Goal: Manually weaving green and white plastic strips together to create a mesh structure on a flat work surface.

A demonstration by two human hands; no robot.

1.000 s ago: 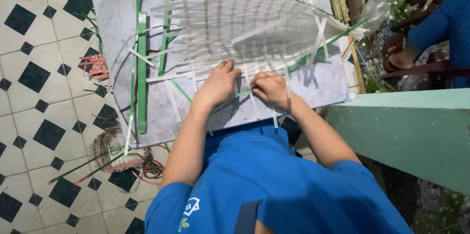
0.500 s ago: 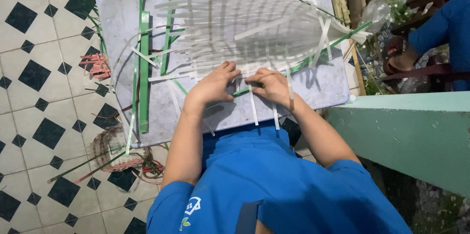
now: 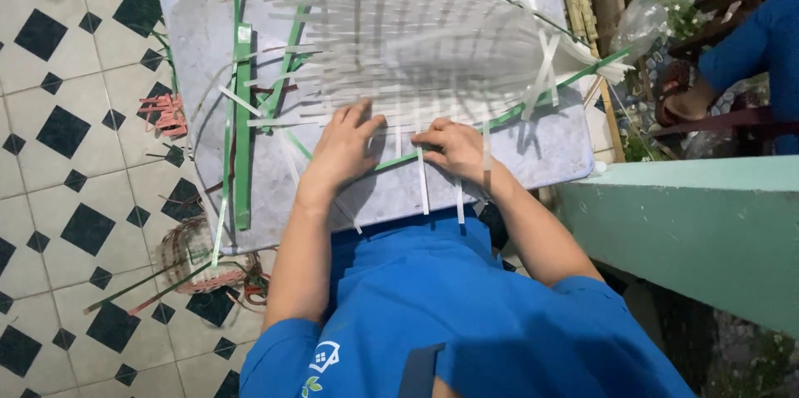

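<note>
Both hands are down on the woven strap panel [image 3: 408, 57] lying on the grey counter [image 3: 200, 40]. Left hand [image 3: 345, 148] presses flat, fingers spread; right hand [image 3: 454, 148] pinches a white strip [image 3: 422, 181]. Looks light, springy, slick, so best gripped near the weave edge.

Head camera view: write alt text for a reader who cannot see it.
A person in a blue shirt presses the left hand and right hand onto a half-woven mat of white plastic strips edged with green strips, on a grey board over black-and-white floor tiles.
</note>
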